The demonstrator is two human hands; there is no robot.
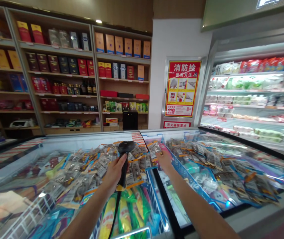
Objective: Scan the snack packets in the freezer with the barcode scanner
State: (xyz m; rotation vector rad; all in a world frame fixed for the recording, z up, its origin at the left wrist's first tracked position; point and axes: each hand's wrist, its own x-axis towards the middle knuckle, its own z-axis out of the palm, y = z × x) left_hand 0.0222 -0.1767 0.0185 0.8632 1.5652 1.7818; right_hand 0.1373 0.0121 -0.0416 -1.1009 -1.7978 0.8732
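Note:
A black handheld barcode scanner (pixel 126 146) is upright in my left hand (pixel 115 169), fingers wrapped round its handle, its cable (pixel 116 212) hanging down. My right hand (pixel 165 158) pinches a small clear packet (pixel 154 148) with an orange edge, out to the right of the scanner. Below and around the scanner lies a heap of similar packets (pixel 92 169) with grey-brown contents. A second heap of packets (pixel 221 162) rests on the right side, on the freezer's glass top. What is printed on the packets is too blurred to read.
Both heaps are at a chest freezer (pixel 64 139) with a dark divider (pixel 165 196). Wire baskets (pixel 154 196) inside hold yellow-green bags (pixel 124 212). Shelves of boxed goods (pixel 119 44) stand behind, with a red fire-hydrant sign (pixel 183 89) and a lit chiller (pixel 253 89) at right.

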